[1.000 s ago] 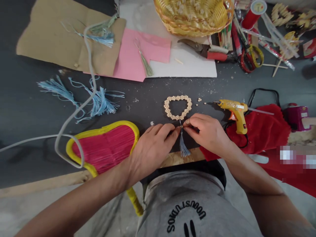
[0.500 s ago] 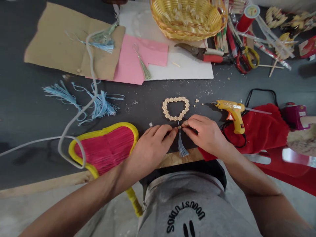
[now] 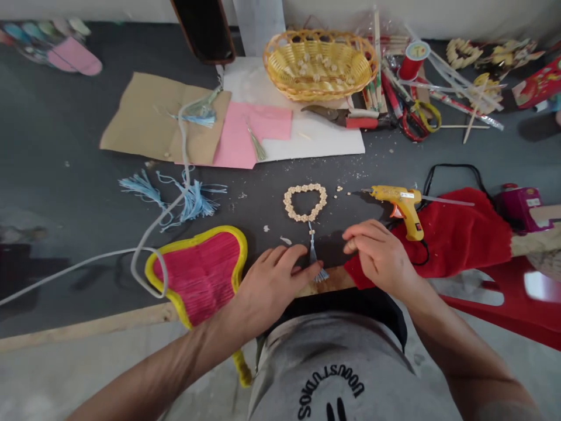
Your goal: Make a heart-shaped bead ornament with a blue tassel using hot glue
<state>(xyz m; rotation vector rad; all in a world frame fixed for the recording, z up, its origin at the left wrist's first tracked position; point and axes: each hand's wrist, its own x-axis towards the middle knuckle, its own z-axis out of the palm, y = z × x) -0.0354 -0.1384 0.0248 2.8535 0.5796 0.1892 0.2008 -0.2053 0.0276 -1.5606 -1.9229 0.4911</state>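
A small heart-shaped ring of pale beads (image 3: 305,202) lies on the dark table. Below it hangs a grey-blue tassel (image 3: 314,256) with a few beads on its cord. My left hand (image 3: 270,285) rests flat on the table just left of the tassel, fingers stretched, the fingertips beside the tassel's fringe. My right hand (image 3: 380,255) hovers to the right of the tassel with fingers loosely curled and apart, holding nothing. Neither hand grips the tassel.
A yellow glue gun (image 3: 398,202) lies on red cloth (image 3: 460,234) at right. A red and yellow woven fan (image 3: 199,272) sits at left under a grey cable (image 3: 144,245). Blue tassels (image 3: 193,202), cardboard (image 3: 162,120), pink paper (image 3: 249,137), a wicker basket (image 3: 318,64), and pliers (image 3: 346,117) lie farther back.
Both hands let go of the tassel's top and drew back toward me. The view tilted up, showing more of the far table.
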